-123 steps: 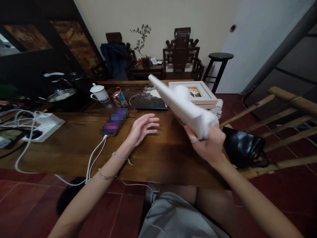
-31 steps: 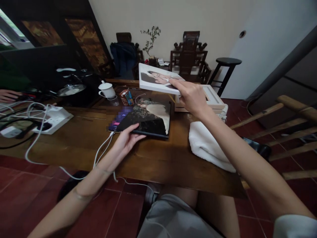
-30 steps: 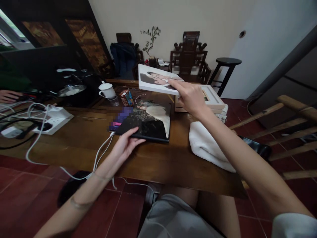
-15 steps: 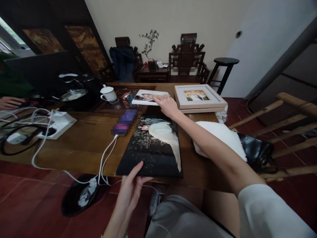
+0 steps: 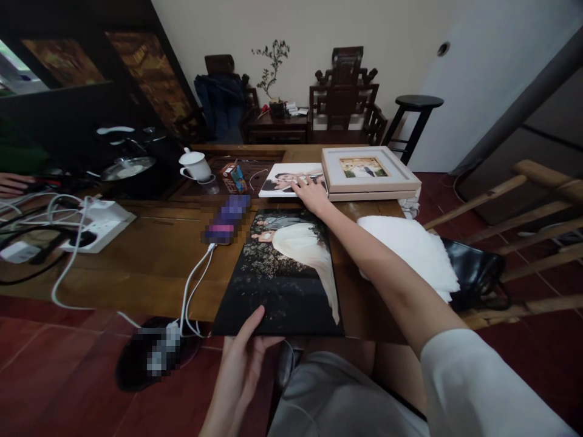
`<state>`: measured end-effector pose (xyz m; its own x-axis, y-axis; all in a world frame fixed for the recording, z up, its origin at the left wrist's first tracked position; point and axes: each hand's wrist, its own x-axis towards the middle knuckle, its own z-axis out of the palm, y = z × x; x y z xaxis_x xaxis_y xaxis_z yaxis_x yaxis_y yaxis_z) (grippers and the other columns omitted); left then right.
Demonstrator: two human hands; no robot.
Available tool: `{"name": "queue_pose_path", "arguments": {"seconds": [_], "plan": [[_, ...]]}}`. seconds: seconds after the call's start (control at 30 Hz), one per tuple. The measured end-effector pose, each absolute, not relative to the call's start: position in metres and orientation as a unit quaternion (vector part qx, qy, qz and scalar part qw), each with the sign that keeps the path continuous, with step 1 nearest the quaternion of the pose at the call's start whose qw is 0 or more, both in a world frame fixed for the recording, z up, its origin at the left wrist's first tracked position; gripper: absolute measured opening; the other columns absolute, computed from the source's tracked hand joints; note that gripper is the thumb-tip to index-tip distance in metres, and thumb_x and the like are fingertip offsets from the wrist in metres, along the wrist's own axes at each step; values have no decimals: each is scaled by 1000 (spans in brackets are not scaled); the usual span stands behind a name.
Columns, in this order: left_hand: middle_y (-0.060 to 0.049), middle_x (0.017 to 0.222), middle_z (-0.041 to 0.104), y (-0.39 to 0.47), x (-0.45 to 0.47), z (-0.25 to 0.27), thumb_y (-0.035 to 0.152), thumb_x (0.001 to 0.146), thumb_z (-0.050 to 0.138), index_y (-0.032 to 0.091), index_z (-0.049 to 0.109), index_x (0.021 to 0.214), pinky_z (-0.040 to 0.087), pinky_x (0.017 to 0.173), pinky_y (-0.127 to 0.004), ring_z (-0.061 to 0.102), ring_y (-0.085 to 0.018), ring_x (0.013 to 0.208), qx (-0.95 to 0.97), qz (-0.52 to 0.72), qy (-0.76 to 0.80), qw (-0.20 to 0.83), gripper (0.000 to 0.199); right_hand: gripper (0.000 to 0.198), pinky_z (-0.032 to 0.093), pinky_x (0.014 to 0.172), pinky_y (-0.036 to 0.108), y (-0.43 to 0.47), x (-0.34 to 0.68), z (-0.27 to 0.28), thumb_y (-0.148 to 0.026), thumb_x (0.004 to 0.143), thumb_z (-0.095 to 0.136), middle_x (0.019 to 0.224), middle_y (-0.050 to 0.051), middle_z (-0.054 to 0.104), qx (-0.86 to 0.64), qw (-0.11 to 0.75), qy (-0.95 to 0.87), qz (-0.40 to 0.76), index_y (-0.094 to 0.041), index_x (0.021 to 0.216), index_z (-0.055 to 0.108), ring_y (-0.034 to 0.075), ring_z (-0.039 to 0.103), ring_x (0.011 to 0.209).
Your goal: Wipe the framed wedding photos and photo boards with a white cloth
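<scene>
Holding the near edge of a black photo panel (image 5: 291, 273) in the left hand (image 5: 243, 358), with the thumb on the printed face and the fingers tucked beneath. Stretched away from that hand over the brown wooden table (image 5: 159, 264), with a long pale gown pictured sideways against a dark ground.

Farther out, resting the right hand (image 5: 312, 194) palm down on the face of a white photo panel (image 5: 283, 180), with fingers lightly spread. Lying partly covered by that hand, just past the far end of the black photo panel and just left of a framed picture (image 5: 367, 167).

To the left of the black photo panel, near its far half, a phone (image 5: 226, 220) with its screen blurred out, plugged into a white cable. Farther left, a white power strip (image 5: 104, 227) and, at the edge, another person's hand (image 5: 16, 184). Beyond the phone, a white lidded cup (image 5: 194, 165) and a small carton (image 5: 234, 178). To the right, partly behind the right forearm, a white cloth (image 5: 412, 249) beside a black bag (image 5: 473, 270).
</scene>
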<state>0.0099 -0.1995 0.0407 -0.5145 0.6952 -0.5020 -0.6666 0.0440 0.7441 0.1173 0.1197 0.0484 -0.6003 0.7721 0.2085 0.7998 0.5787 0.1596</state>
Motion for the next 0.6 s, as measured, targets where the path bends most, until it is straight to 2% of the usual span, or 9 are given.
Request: {"name": "queue_pose_path", "arguments": {"seconds": [0.17,0.33,0.4,0.5,0.6], "plan": [[-4,100,78,-198,3,34,-7,80,62,19,69,119,67,59,-29,77,-20,77,-4,679,528,510,47,62,34,107,72,128,112,49,-8,92,43,163,26,26,-452,1,-889,-73,-9,153,33,47,31,145],[-3,101,78,-197,1,31,-8,80,62,20,68,121,67,64,-27,77,-18,78,-3,680,527,510,50,70,40,107,65,145,110,59,-23,91,58,166,25,19,-436,-55,-898,-22,-11,155,32,47,31,145],[-3,100,78,-196,1,31,-8,80,62,20,69,120,67,61,-28,77,-18,76,1,679,527,510,49,75,43,108,58,152,111,64,-27,89,64,165,24,23,-429,-74,-900,-2,-12,155,33,43,38,143],[-3,100,78,-195,0,31,-9,80,62,18,71,114,67,59,-29,77,-19,77,5,680,524,512,44,77,46,107,48,161,111,69,-30,85,71,157,24,41,-420,-94,-902,23,-10,153,40,38,51,134],[-4,99,78,-194,-2,30,-9,81,61,15,72,108,67,63,-26,77,-18,77,-13,676,523,520,38,77,45,108,45,166,111,72,-33,82,77,148,22,53,-412,-93,-905,39,-10,150,47,36,54,131]]}}
